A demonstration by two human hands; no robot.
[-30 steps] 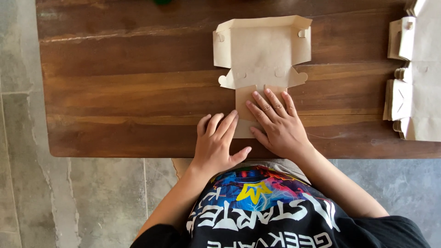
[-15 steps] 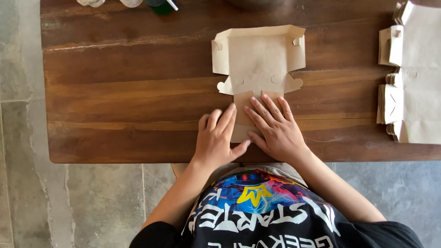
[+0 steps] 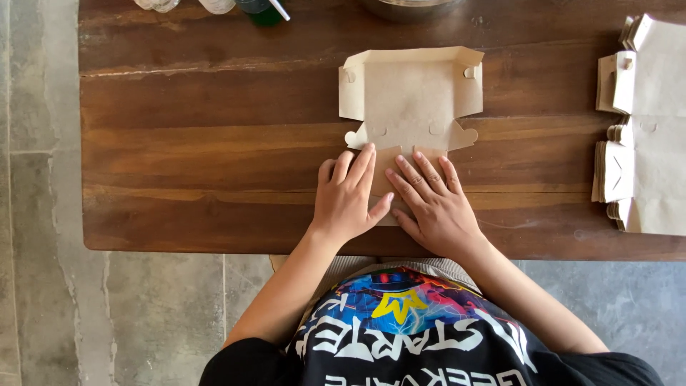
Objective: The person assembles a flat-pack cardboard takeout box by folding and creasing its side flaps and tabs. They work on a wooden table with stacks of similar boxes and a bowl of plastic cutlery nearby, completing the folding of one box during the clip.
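The flat cardboard box blank point(image 3: 410, 100) lies unfolded in the middle of the wooden bench point(image 3: 200, 143), its near flap reaching toward the bench's front edge. Against the frame a moment earlier, the blank sits in the same spot on the bench and both hands are pressed where they were; only the view has tipped slightly, bringing more of the far edge into sight. At the right end of the bench, well apart from the blank, lies a stack of more cardboard blanks point(image 3: 643, 129). Along the far edge stand a metal bowl point(image 3: 407, 7) and some bottles point(image 3: 214, 6), mostly cut off. The right hand point(image 3: 436, 204) lies flat, fingers spread, pressing the near flap down. The left hand point(image 3: 348, 196) lies flat just beside it, fingertips on the flap, thumb touching the right hand. Neither grips anything. Nothing lies between hands and blank.
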